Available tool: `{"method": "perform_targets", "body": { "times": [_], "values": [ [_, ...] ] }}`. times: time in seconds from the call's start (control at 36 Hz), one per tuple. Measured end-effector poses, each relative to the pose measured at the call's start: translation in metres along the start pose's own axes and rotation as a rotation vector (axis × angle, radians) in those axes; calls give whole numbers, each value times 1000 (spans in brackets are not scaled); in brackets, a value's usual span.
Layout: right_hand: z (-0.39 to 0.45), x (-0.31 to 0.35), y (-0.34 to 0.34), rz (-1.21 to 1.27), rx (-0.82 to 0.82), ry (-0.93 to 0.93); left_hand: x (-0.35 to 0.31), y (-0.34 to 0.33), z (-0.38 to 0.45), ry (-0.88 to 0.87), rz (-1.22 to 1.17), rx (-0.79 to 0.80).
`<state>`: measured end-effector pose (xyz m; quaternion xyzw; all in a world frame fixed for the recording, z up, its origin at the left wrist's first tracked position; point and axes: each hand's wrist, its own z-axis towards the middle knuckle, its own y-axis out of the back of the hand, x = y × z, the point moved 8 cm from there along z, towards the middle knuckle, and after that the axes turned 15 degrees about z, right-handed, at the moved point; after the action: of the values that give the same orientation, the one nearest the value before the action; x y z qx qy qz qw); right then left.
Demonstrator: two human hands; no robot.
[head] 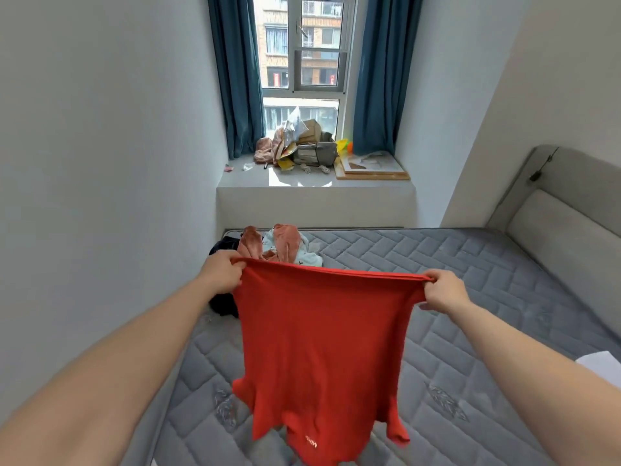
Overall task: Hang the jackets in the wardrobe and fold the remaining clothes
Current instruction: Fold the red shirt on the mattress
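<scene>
Hands hold up a red shirt over the bed

Both hands are up in front of the person. The left hand (220, 272) pinches one end of the red shirt (322, 348), and the right hand (443, 292) pinches the other end. The edge between them is pulled tight and nearly flat. The rest of the shirt hangs down, upside down, with small white letters near the bottom. Its low end is close to the mattress (470, 297), but it is hard to tell if it touches.

The grey mattress has a stitched pattern. Behind the shirt, near the far left corner of the bed, sits a pile of clothes (279, 245) in pink and pale blue. A dark garment (221, 301) lies just beside that pile, next to the wall, and the shirt and left hand hide part of it. A white thing (601, 363) peeks in at the right edge of the bed. A grey padded headboard (564, 230) stands on the right.

Past the bed is a white window ledge (312, 183). On it is a messy heap of boxes and bags (302, 142), a pink cloth (262, 149) to its left, and a flat picture frame (371, 166) to its right. What is inside the boxes cannot be seen. Blue curtains (235, 72) hang on both sides of the window (302, 45).
</scene>
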<state>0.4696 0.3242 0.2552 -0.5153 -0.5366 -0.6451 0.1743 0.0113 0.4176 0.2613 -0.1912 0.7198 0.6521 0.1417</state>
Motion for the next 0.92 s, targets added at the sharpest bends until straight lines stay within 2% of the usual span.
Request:
{"method": "perform_targets", "body": {
  "times": [0.11, 0.28, 0.39, 0.47, 0.56, 0.69, 0.78, 0.92],
  "values": [
    [27, 75, 30, 136, -130, 144, -50, 79, 21, -36, -82, -242],
    [32, 162, 69, 319, -226, 383, -105, 175, 19, -205, -189, -476],
    [20, 189, 81, 272, -226, 544, -115, 203, 3, -311, -188, -575],
    [6, 183, 80, 209, -202, 615, -108, 196, -15, -349, -165, -578],
    [-5, 155, 67, 111, -154, 634, -88, 164, -33, -380, -100, -496],
    [-23, 69, 19, -57, 5, 588, -29, 66, -52, -380, 0, -229],
    [-32, 2, -18, -154, 146, 507, 12, -7, -67, -370, 44, -58],
    [-59, -131, -81, -359, 357, 254, 76, -140, -106, -350, 156, 260]
  ]
}}
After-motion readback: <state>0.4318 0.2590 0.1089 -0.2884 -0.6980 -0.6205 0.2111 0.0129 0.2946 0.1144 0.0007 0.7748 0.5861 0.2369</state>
